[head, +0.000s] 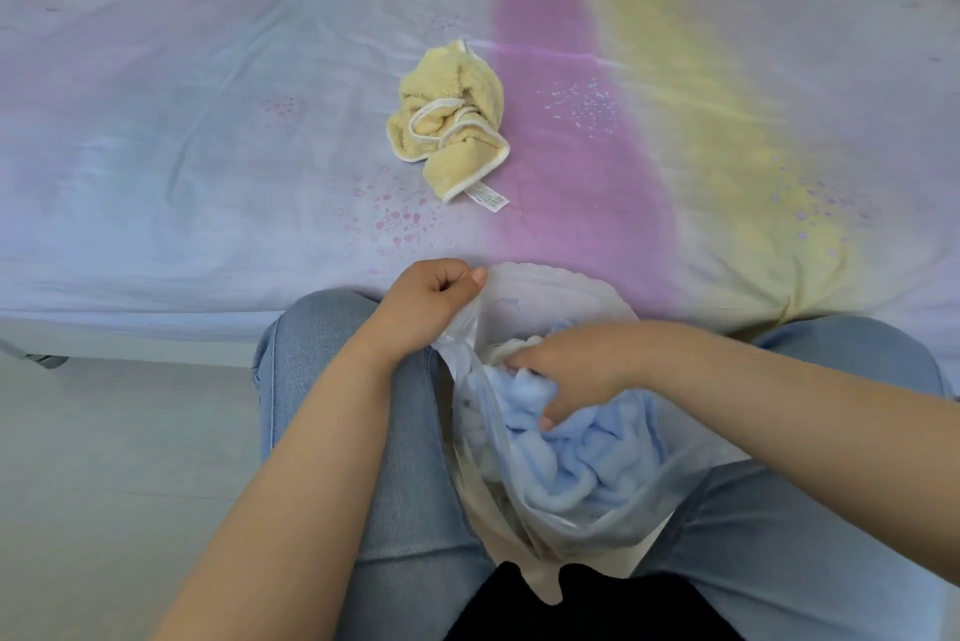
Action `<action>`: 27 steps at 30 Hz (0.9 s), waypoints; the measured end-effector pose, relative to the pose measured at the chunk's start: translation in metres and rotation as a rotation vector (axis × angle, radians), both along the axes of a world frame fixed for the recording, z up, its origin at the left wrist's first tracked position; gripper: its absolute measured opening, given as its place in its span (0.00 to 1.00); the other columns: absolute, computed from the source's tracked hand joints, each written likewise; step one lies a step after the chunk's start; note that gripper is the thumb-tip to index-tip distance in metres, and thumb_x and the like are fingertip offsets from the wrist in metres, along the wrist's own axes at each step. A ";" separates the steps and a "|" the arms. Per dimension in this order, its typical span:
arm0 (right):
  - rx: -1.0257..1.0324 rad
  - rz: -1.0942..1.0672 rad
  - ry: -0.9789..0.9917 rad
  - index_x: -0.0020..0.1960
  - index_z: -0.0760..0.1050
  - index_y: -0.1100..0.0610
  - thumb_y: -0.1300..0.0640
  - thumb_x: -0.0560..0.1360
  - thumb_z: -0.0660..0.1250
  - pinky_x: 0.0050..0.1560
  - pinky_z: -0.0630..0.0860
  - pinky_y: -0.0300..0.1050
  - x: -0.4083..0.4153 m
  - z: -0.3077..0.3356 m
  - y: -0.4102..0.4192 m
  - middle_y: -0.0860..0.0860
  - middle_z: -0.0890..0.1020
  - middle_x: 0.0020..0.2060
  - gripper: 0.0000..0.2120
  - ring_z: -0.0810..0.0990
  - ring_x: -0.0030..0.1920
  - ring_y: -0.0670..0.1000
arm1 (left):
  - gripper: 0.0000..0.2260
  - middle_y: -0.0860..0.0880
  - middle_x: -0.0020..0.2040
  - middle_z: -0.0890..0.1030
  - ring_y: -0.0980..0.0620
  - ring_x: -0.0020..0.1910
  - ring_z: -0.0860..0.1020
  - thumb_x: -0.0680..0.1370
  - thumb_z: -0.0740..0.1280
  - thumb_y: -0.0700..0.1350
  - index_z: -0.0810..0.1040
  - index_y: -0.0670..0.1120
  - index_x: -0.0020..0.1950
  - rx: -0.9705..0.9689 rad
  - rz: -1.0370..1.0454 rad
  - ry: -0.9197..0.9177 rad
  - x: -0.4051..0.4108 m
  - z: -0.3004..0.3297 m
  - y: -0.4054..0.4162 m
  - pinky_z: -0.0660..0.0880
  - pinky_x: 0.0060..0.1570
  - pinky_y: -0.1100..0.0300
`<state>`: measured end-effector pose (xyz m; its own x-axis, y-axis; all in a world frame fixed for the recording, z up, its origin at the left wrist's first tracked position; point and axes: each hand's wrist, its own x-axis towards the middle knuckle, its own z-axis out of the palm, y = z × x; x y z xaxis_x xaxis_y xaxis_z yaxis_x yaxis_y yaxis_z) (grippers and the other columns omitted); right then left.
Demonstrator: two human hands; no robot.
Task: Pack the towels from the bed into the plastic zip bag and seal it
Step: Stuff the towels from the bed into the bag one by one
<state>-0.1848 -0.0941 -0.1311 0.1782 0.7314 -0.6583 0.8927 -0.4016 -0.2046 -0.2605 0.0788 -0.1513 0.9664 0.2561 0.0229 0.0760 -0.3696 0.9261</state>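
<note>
The bed (208, 147) carries one crumpled yellow towel (449, 118) near the middle of its near edge. The plastic zip bag (524, 458) rests open on the person's lap, below that edge, containing the blue towel (587, 458). The left hand (426, 300) pinches the bag's rim; the right hand (561, 370), inside the mouth, grips the blue towel.

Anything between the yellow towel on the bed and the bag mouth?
Nothing visible on the sheet between the yellow towel and the plastic zip bag. The left hand pinches the rim open; the right hand, pushing the blue towel in, fills the mouth.
</note>
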 end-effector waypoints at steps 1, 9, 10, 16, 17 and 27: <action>0.071 -0.079 0.093 0.66 0.70 0.53 0.47 0.72 0.70 0.48 0.69 0.39 0.006 0.012 0.004 0.44 0.77 0.51 0.25 0.75 0.49 0.49 | 0.21 0.53 0.28 0.58 0.59 0.26 0.56 0.82 0.63 0.44 0.59 0.48 0.31 0.000 0.015 0.000 0.000 0.000 0.001 0.55 0.27 0.65; 1.118 -0.758 0.055 0.58 0.73 0.51 0.52 0.73 0.70 0.54 0.74 0.46 0.071 0.048 0.072 0.49 0.77 0.51 0.15 0.77 0.46 0.47 | 0.23 0.57 0.26 0.57 0.58 0.26 0.56 0.82 0.63 0.43 0.57 0.49 0.30 -0.107 0.104 -0.016 0.000 -0.001 0.006 0.55 0.26 0.66; 1.113 -0.760 0.035 0.66 0.68 0.51 0.51 0.72 0.71 0.59 0.71 0.44 0.080 0.045 0.082 0.51 0.71 0.60 0.24 0.74 0.53 0.48 | 0.23 0.57 0.26 0.57 0.58 0.25 0.56 0.82 0.63 0.43 0.57 0.49 0.30 -0.121 0.104 -0.020 -0.001 -0.001 0.007 0.56 0.26 0.66; 1.122 -0.843 0.144 0.77 0.41 0.50 0.45 0.65 0.77 0.66 0.47 0.37 0.108 0.027 0.142 0.58 0.36 0.75 0.56 0.39 0.76 0.51 | 0.22 0.52 0.29 0.57 0.55 0.28 0.55 0.82 0.63 0.45 0.57 0.49 0.32 -0.233 0.133 -0.057 -0.005 -0.004 0.016 0.54 0.28 0.62; 1.093 -0.851 0.145 0.77 0.38 0.50 0.47 0.65 0.77 0.67 0.47 0.39 0.113 0.022 0.152 0.58 0.36 0.75 0.57 0.38 0.76 0.51 | 0.22 0.51 0.29 0.57 0.55 0.28 0.55 0.82 0.63 0.45 0.57 0.49 0.32 -0.253 0.162 -0.061 -0.004 -0.005 0.022 0.54 0.28 0.61; 0.922 -0.745 -0.004 0.50 0.74 0.52 0.57 0.72 0.66 0.42 0.68 0.42 0.127 0.017 0.150 0.48 0.78 0.44 0.06 0.78 0.47 0.52 | 0.22 0.51 0.29 0.57 0.56 0.27 0.56 0.81 0.64 0.45 0.58 0.49 0.31 -0.262 0.255 -0.058 0.002 -0.005 0.036 0.57 0.27 0.65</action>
<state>-0.0579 0.0561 -0.1139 0.7617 0.6447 0.0648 0.5026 -0.5247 -0.6871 -0.2584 0.1150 -0.1558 0.8696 0.4932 -0.0229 0.0802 -0.0953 0.9922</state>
